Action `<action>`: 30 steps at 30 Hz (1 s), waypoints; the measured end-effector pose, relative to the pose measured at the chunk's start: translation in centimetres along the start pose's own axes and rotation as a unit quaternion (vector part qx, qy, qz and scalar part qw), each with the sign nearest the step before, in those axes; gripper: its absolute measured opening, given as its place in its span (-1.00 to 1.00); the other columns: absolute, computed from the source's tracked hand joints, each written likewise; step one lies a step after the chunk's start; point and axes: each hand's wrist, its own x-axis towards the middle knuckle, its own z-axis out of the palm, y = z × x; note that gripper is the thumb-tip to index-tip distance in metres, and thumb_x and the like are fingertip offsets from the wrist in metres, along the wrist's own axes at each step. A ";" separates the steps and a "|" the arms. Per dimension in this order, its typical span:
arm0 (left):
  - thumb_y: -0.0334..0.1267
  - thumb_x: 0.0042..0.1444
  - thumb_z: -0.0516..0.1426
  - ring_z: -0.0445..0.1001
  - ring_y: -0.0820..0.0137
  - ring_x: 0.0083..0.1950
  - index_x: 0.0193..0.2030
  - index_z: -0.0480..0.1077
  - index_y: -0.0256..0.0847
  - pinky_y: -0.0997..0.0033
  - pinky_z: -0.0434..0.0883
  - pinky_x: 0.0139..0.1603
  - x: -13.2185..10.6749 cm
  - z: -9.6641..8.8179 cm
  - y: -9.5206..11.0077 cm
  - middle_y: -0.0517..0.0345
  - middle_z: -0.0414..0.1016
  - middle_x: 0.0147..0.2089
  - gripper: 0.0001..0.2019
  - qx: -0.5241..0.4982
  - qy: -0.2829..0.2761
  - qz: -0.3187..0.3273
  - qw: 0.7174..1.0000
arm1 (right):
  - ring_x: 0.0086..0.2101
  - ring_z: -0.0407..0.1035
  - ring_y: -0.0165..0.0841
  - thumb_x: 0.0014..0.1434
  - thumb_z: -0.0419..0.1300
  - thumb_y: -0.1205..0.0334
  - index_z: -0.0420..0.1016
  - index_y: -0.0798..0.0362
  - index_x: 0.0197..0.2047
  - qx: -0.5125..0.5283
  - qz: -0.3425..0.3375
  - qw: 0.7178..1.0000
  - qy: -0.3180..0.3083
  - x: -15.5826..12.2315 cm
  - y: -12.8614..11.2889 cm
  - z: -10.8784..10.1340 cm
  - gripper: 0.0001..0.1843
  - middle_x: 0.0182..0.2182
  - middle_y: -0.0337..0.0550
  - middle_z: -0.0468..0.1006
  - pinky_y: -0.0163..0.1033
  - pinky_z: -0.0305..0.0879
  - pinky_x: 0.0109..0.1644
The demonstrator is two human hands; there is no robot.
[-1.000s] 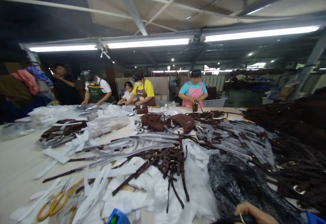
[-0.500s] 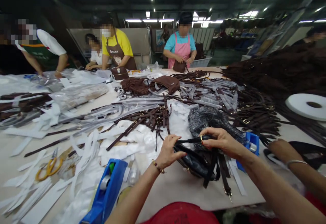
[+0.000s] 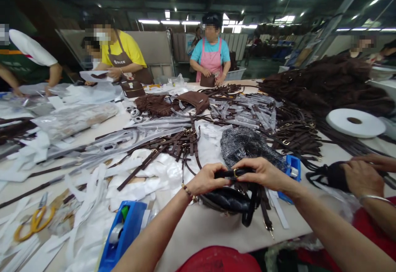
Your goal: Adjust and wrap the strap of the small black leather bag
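Observation:
My left hand (image 3: 206,179) and my right hand (image 3: 261,172) are both closed on a black strap (image 3: 232,173) with a gold ring, held just above a black bag (image 3: 227,200) lying at the near edge of the table (image 3: 216,230). Dark straps with buckles (image 3: 265,214) hang from the bag toward the table edge. A grey speckled cloth (image 3: 244,144) lies just behind my hands. A pile of brown straps (image 3: 173,144) rests on white wrapping further back left.
A blue tape dispenser (image 3: 123,233) stands near left, another blue one (image 3: 291,169) right of my hands. Yellow-handled scissors (image 3: 34,220) lie far left. A co-worker's hands (image 3: 363,175) hold a black bag at right. A white tape roll (image 3: 355,122) and several people stand beyond.
The camera tilted down from the ceiling to the table edge. My hands came into view on the black bag, then drew closer together on the strap.

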 end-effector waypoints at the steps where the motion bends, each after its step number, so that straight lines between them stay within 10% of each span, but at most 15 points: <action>1: -0.14 -0.15 0.17 0.23 0.51 -0.42 -0.34 0.36 -0.31 0.54 0.18 -0.39 0.1 0.1 0.6 0.24 0.29 -0.46 -0.72 -0.010 -0.014 0.002 1.000 | -0.45 0.35 -0.37 0.00 0.21 0.17 0.52 0.11 -0.26 -0.037 -0.019 0.999 0.005 0.1 0.0 0.4 -0.75 -0.47 -0.23 0.50 -0.34 0.22 -0.38; 12: 0.11 -0.07 0.08 -0.12 0.60 -0.62 -0.50 0.21 -0.28 0.54 -0.17 -0.62 0.4 -0.3 -0.2 0.39 -0.04 -0.67 -0.58 -0.022 -0.001 -0.084 0.996 | -0.37 0.39 -0.40 0.02 0.18 0.37 0.45 0.06 -0.34 -0.442 -0.057 0.891 0.087 -0.2 2.3 1.1 -0.91 -0.41 -0.25 0.52 -0.39 0.19 -0.35; 21: 0.04 -0.14 0.20 0.00 0.65 -0.70 -0.47 0.25 -0.30 0.60 -0.12 -0.66 0.0 -2.0 -0.3 0.36 0.11 -0.72 -0.60 -0.153 -0.009 -0.100 0.983 | -0.27 0.35 -0.22 -0.04 0.00 0.57 0.45 0.15 -0.23 -0.507 0.023 0.823 0.255 -2.9 2.5 -3.5 -0.66 -0.32 0.00 0.52 -0.18 0.14 -0.18; 30: -0.15 -0.23 0.27 0.22 0.54 -0.55 -0.32 0.28 -0.27 0.57 0.15 -0.58 1.0 -2.6 2.2 0.24 0.33 -0.49 -0.64 -0.087 -0.074 -0.064 0.991 | -0.24 0.39 -0.24 -0.06 0.04 0.47 0.46 0.12 -0.26 -0.496 -0.035 0.791 0.357 -3.2 -2.0 -7.0 -0.71 -0.29 -0.10 0.55 -0.19 0.13 -0.15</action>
